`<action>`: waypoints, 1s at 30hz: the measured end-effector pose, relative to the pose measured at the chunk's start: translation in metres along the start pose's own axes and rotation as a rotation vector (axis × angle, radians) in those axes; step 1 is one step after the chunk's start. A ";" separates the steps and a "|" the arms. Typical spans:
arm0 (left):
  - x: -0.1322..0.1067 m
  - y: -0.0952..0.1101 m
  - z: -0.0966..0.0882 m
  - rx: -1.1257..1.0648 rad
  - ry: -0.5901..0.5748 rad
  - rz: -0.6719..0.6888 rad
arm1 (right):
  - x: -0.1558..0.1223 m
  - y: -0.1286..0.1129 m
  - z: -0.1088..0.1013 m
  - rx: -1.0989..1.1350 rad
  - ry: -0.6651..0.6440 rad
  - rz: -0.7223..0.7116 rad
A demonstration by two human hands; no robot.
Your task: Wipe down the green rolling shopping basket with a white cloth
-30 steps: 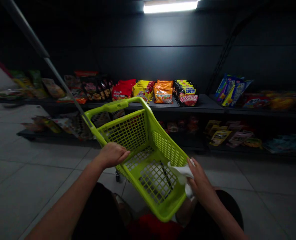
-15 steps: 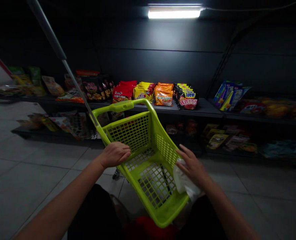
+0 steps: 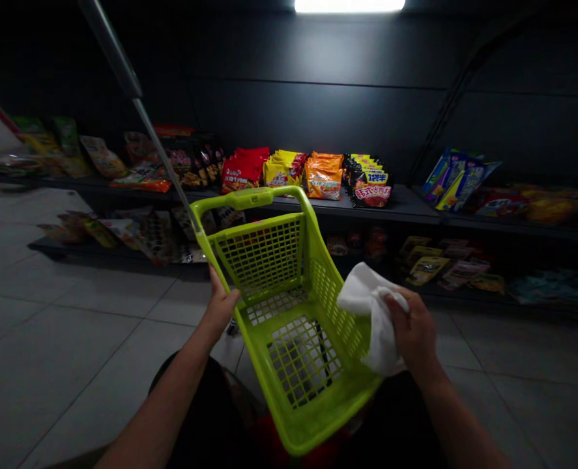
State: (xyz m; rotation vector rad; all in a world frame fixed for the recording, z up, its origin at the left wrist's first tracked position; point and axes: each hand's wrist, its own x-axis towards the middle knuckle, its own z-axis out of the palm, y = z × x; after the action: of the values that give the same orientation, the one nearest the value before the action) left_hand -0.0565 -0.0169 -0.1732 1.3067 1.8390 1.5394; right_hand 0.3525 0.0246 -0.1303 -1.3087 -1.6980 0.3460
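Observation:
A lime-green plastic shopping basket (image 3: 313, 417) with lattice walls and floor stands tilted in front of my knees. My left hand (image 3: 219, 305) grips its left rim, thumb on top and the other fingers down the outer side. In my right hand (image 3: 416, 329) is a crumpled white cloth (image 3: 374, 303), pinched between thumb and fingers over the basket's right rim. Part of the cloth hangs down by the right wall. A metal pole with a dark grip (image 3: 117, 58) rises at the basket's far left corner.
Behind the basket runs a dark shelf (image 3: 410, 205) with red noodle packets (image 3: 242, 172), yellow packets (image 3: 283, 172), orange packets (image 3: 324, 179) and black packets (image 3: 369, 185). Blue snack bags (image 3: 455, 182) lie to the right. A lower shelf holds more bags. Grey floor tiles (image 3: 98, 332) spread left.
My left hand has shifted from a fist over the left rim to a grip around its outer side. My right hand has lifted the cloth off the right rim, now bunched in its fingers.

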 end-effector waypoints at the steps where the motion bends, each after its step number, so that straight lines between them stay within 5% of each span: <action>1: 0.001 0.004 0.000 -0.036 0.017 -0.038 | 0.007 0.000 0.008 0.024 -0.019 -0.004; 5: 0.007 0.016 0.001 -0.152 -0.009 -0.115 | -0.018 0.003 0.023 0.101 -0.374 0.036; 10: 0.021 0.014 0.012 -0.273 -0.114 -0.101 | -0.037 0.000 0.009 0.053 -0.355 -0.082; 14: 0.030 0.020 0.036 -0.234 -0.185 -0.066 | 0.033 -0.044 0.040 0.064 -0.300 -0.169; 18: 0.030 0.036 0.070 -0.218 -0.241 -0.037 | 0.122 -0.106 0.124 -0.051 -0.229 -0.438; 22: 0.027 0.051 0.103 -0.337 -0.202 -0.119 | 0.173 -0.121 0.187 -0.290 -0.449 -0.697; 25: 0.029 0.057 0.115 -0.366 -0.143 -0.104 | 0.189 -0.086 0.171 -0.383 -0.515 -0.675; 30: 0.035 0.060 0.116 -0.343 -0.167 -0.070 | 0.202 -0.012 0.067 -0.589 -0.471 -0.360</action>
State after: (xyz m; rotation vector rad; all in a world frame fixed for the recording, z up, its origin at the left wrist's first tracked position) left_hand 0.0411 0.0716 -0.1453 1.1580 1.4278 1.5717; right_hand 0.2921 0.2160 -0.0570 -1.3504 -2.5200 -0.0824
